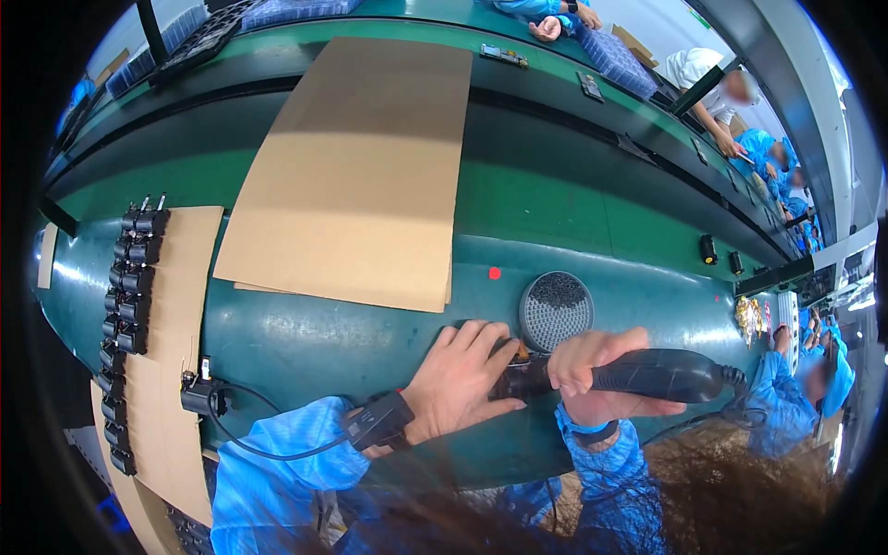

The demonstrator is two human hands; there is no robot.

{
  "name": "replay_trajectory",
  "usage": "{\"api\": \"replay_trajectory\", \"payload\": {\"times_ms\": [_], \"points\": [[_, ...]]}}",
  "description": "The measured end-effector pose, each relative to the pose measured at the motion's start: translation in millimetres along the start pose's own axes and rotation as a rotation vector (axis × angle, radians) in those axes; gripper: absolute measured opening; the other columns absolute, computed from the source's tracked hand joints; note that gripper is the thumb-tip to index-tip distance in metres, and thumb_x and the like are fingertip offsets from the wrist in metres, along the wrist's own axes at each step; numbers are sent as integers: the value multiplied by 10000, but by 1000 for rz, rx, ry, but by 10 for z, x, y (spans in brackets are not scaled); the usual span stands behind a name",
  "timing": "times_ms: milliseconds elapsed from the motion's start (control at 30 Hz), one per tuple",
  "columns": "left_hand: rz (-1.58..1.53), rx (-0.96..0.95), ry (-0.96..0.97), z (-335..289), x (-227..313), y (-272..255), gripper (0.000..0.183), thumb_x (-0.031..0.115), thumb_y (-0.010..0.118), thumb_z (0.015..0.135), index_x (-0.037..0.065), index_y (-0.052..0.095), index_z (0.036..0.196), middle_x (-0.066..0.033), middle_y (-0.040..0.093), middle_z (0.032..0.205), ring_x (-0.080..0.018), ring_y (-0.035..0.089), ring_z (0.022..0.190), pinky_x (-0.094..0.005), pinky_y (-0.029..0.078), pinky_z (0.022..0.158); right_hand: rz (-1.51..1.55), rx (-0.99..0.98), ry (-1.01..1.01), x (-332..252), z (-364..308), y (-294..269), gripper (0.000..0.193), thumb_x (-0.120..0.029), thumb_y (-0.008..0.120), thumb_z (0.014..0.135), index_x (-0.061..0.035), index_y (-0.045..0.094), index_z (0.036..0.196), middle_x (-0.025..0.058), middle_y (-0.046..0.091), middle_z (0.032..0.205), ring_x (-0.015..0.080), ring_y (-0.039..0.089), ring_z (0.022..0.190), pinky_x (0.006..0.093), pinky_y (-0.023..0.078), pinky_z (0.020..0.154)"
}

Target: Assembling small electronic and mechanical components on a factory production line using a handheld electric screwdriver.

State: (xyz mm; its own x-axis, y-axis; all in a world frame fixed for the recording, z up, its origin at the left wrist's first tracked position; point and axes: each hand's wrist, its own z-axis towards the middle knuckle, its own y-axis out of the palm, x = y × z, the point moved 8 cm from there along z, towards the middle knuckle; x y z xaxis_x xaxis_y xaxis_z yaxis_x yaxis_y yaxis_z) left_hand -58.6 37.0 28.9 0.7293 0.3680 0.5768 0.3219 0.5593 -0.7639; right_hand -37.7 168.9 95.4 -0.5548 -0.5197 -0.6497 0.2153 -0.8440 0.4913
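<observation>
My right hand [601, 375] is wrapped round a black corded power tool [661, 375], which looks like an electric screwdriver and lies nearly level, its front end pointing left. My left hand [460, 377] rests low over the bench, its thumb and forefinger on either side of a small black part [505, 381] at the tool's front end. Most of that part is hidden by the fingers and the tool. Just beyond the tool stands a round grey dish [556, 344] with small dark screws heaped at its far side.
Cardboard sheets [361, 185] lie ahead. At left, black units [129, 305] line a cardboard strip [176, 342]. A cable [242, 442] loops between my left wrist box [379, 421] and a black device [202, 396]. A red dot [495, 273] marks the green bench. Co-workers sit at right.
</observation>
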Motion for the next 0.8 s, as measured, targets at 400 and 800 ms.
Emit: {"api": "replay_trajectory", "payload": {"times_ms": [400, 800], "points": [[-105, -27, 36, 14, -5, -45, 694, 475, 807, 761, 43, 618, 1270, -148, 530, 1298, -358, 494, 1225, -485, 411, 979, -177, -30, 79, 195, -117, 3, 1005, -985, 443, 671, -39, 538, 997, 85, 559, 656, 216, 562, 579, 391, 469, 500], [36, -108, 31, 101, 269, -82, 603, 440, 769, 831, 10, 578, 1208, -211, 514, 1271, -407, 485, 1156, -503, 405, 953, 782, -345, 202, 956, -381, -305, 574, -170, 699, 956, -103, 389, 1434, 111, 545, 1310, 254, 584, 1189, 410, 541, 991]]}}
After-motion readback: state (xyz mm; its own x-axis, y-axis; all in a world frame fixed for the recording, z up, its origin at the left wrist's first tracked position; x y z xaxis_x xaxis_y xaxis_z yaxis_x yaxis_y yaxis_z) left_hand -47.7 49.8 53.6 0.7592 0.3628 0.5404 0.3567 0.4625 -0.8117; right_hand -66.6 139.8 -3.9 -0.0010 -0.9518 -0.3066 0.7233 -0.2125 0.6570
